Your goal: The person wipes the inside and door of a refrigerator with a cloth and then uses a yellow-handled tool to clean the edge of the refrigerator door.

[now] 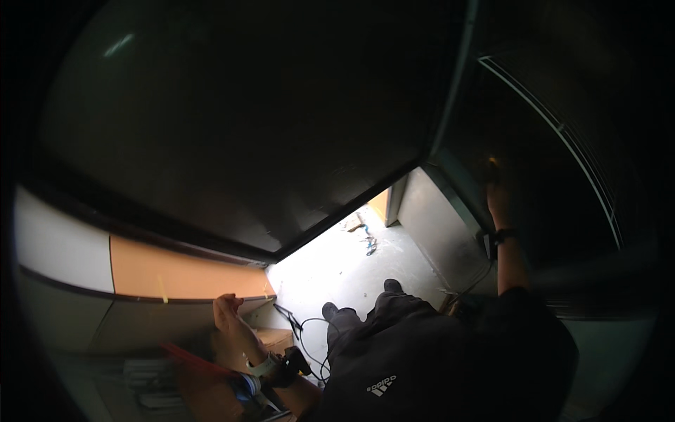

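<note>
My left hand (pixel 228 312) is raised in front of an orange panel (pixel 184 269), its fingers curled; whether it holds anything small cannot be told. A pale band and a dark device sit on that wrist. Deep shadow covers my right hand (pixel 494 192), which reaches out at the right near the edge of a metal cabinet or frame (pixel 456 192). A small orange glint shows at its fingertips, and what it touches is unclear. A large dark panel (pixel 237 132) spans the view before me.
Black cables (pixel 308 329) lie on the pale floor (pixel 337 269) near my feet. Farther off are a blue tangled item (pixel 370 240) and a small flat brown piece (pixel 353 222). A cardboard box (pixel 275 339) stands beside my left forearm. At right runs a curved wire rack or rail (pixel 564 134).
</note>
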Tool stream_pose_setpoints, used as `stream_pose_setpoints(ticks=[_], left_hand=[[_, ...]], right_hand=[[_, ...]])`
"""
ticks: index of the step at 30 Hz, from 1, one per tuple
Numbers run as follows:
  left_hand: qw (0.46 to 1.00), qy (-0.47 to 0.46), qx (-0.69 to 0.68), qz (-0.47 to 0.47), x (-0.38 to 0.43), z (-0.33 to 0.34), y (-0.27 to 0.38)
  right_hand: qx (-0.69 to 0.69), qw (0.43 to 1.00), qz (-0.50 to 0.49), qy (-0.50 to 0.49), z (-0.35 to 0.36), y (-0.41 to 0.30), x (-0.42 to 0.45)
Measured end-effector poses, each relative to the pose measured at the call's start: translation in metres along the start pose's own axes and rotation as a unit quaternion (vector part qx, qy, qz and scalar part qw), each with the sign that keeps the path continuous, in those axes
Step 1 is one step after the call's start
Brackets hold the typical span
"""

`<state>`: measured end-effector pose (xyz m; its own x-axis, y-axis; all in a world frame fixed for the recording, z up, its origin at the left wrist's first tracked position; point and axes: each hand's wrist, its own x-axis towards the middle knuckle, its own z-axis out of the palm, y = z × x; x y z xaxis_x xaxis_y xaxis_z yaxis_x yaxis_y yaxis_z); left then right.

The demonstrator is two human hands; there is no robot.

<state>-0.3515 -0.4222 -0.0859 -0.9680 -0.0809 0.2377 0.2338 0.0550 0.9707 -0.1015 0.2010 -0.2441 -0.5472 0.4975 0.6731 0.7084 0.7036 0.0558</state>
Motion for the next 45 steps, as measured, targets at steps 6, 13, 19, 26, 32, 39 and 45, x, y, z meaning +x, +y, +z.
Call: stream_pose_setpoints(ticks=[6, 13, 19, 26, 32, 39, 45], left_hand=[[0.999, -0.036, -0.03, -0.008, 0.043, -0.014, -0.028], [0.99, -0.135, -0.03, -0.022, 0.103, -0.017, -0.043], [0.955, -0.293, -0.036, 0.023, 0.134, -0.029, -0.042], [0.901, -0.419, -0.092, 0.066, 0.157, -0.017, -0.051], [0.854, -0.496, -0.155, -0.002, 0.167, -0.004, -0.074], [0.85, -0.51, -0.13, 0.032, 0.173, 0.005, -0.076], [0.849, -0.518, -0.094, 0.04, 0.177, -0.001, -0.076]], right_hand=[[0.548, 0.722, 0.373, -0.199, -0.095, -0.117, 0.001], [0.58, 0.724, 0.189, -0.323, -0.232, -0.297, 0.0], [0.652, 0.658, 0.028, -0.376, -0.289, -0.449, -0.002], [0.689, 0.634, 0.038, -0.349, -0.339, -0.553, 0.003], [0.689, 0.677, 0.092, -0.241, -0.349, -0.583, 0.02], [0.689, 0.688, 0.117, -0.193, -0.348, -0.592, 0.034], [0.694, 0.694, 0.111, -0.156, -0.344, -0.601, 0.037]])
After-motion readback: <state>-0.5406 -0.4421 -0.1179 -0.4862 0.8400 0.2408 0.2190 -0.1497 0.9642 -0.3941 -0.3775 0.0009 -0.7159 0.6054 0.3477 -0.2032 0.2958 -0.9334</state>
